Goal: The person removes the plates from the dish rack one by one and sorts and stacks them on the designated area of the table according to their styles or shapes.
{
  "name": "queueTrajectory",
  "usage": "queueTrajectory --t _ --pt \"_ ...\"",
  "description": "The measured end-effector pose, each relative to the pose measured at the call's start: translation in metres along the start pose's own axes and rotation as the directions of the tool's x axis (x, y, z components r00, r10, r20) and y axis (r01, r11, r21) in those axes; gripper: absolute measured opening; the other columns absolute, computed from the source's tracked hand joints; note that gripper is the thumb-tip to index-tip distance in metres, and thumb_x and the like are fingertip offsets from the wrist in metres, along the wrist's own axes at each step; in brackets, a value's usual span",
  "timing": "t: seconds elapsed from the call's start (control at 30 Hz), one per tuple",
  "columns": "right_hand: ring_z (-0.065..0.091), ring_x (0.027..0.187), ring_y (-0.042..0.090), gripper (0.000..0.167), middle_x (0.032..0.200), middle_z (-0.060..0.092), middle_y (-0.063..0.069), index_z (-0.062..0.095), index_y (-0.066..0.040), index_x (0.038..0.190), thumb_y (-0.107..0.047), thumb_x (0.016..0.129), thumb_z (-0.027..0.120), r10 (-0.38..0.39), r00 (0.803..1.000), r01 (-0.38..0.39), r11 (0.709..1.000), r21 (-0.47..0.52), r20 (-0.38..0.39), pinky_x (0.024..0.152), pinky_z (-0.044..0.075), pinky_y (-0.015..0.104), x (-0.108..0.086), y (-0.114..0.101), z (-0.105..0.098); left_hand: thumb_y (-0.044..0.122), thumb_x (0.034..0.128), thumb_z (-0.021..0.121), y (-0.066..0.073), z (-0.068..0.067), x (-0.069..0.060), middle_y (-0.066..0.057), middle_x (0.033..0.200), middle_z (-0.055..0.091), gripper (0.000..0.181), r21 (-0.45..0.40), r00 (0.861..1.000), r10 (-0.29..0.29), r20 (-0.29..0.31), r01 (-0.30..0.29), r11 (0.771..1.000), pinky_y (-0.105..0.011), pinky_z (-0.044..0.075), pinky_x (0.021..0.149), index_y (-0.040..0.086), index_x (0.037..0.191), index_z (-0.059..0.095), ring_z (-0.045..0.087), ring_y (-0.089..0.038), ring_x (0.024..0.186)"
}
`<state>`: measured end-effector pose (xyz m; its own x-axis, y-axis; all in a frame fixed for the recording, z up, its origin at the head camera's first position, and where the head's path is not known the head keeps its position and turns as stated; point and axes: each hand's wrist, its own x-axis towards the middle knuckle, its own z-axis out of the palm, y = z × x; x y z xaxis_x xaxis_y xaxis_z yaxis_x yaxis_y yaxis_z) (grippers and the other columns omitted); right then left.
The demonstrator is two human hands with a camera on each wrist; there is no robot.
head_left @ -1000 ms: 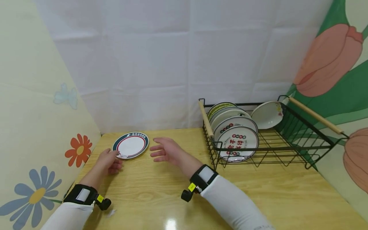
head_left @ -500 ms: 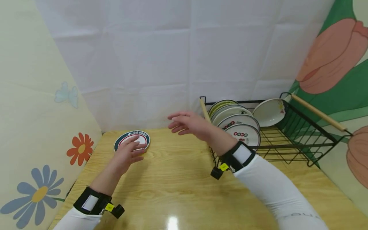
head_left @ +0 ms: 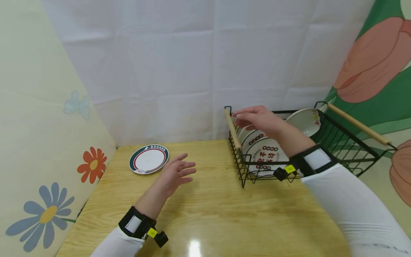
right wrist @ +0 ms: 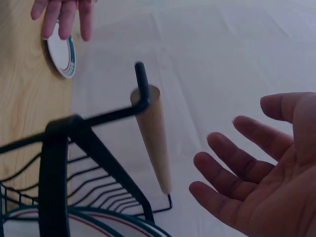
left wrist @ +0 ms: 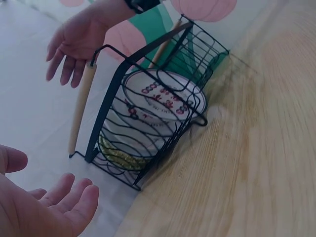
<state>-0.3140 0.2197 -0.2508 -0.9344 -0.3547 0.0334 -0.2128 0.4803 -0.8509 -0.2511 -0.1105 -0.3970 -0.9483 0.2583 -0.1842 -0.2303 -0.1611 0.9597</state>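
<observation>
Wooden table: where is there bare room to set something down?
The table is bare between the left hand and the dish rack, and in front of the rack. Crowded: the rack's left end, packed with plates, the right hand close by.

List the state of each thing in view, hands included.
Wire rack: standing on the table, loaded with dishes
Plates in the rack: on edge, in a row
Bowl: in the rack, tilted
Lone plate: flat on the table, face up
Left hand: fingers spread, holding nothing
Right hand: above the rack, holding nothing
</observation>
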Motion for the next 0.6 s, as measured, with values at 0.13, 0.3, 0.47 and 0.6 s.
queueTrajectory --t 0.13,0.3,0.47,0.6 --pt "0.059 0.126 0.032 0.051 0.141 0.061 0.02 0.055 -0.006 0.147 -0.038 0.107 0.052 0.014 1.0 -0.017 0.991 -0.131 -0.028 0.11 0.047 0.056 -0.005 0.009 -0.021 0.019 0.1063 0.04 -0.007 0.015 0.007 -0.025 0.15 0.054 0.053 -0.057 0.999 -0.025 0.039 0.027 0.998 -0.057 0.046 0.113 0.014 0.159 0.034 0.057 -0.041 0.136" --pt "0.056 0.129 0.041 0.052 0.143 0.058 0.026 0.056 -0.002 0.144 -0.038 0.106 0.056 0.018 0.999 -0.028 0.93 -0.367 -0.031 0.107 0.046 0.063 -0.009 0.021 -0.044 0.017 0.1057 0.037 -0.016 0.036 0.017 -0.029 0.156 0.046 0.056 -0.124 0.994 -0.023 0.106 0.036 0.992 -0.058 0.042 0.117 0.011 0.161 0.03 0.05 -0.045 0.141" --pt "0.062 0.119 0.045 0.04 0.131 0.066 0.027 0.066 0.002 0.131 -0.025 0.101 0.063 -0.001 1.0 -0.009 0.838 -0.545 -0.018 0.099 0.051 0.063 -0.01 0.035 -0.057 0.018 0.1056 0.036 -0.026 0.057 0.024 -0.03 0.156 0.044 0.057 -0.173 0.989 -0.032 0.141 0.057 0.983 -0.06 0.039 0.119 0.009 0.161 0.027 0.052 -0.044 0.14" --pt "0.068 0.105 0.036 0.034 0.116 0.072 0.022 0.07 0.001 0.123 -0.021 0.097 0.067 0.012 1.0 0.0 0.787 -0.617 0.017 0.089 0.056 0.056 -0.007 0.05 -0.061 0.019 0.1048 0.039 -0.028 0.066 0.024 -0.03 0.154 0.046 0.058 -0.18 0.986 -0.043 0.159 0.072 0.981 -0.057 0.045 0.115 0.009 0.161 0.029 0.059 -0.041 0.134"
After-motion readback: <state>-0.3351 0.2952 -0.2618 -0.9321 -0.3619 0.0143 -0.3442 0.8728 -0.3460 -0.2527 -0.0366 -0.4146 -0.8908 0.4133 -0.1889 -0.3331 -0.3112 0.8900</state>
